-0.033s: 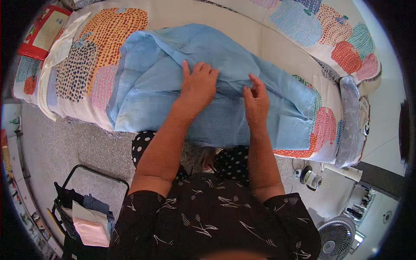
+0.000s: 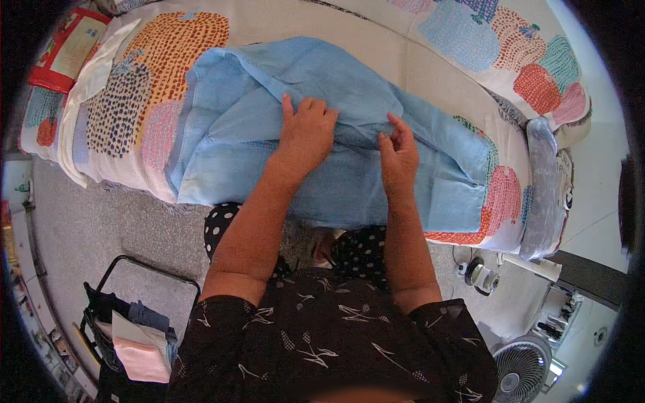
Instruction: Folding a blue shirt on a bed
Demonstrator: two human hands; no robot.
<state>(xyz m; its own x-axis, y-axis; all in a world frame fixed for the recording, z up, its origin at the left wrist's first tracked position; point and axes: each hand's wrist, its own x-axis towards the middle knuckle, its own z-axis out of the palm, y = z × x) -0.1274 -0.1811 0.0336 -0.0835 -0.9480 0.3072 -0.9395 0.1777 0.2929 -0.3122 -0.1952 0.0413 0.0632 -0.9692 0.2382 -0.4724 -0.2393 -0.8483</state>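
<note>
A light blue denim-like garment [image 2: 322,181] lies spread and partly folded over the seat in front of me, with creases running across its middle. My left hand [image 2: 308,134] rests on the upper middle of the cloth, palm down and fingers apart. To its right, my right hand [image 2: 400,158] hovers at or just touches the garment, its thumb and curled fingers apart with nothing seen between them. Whether the right fingertips press on the cloth is hard to tell. The garment's kind is not plain from its folds.
The seat wears a cream cover [image 2: 437,74] with coloured patches. A red packet [image 2: 50,67] lies at the far left. On the floor stand a black-framed rack [image 2: 121,258] with folded clothes [image 2: 144,359] at lower left and a fan [image 2: 521,373] at lower right.
Almost nothing differs; the fingers of both hands have shifted very slightly over the garment.
</note>
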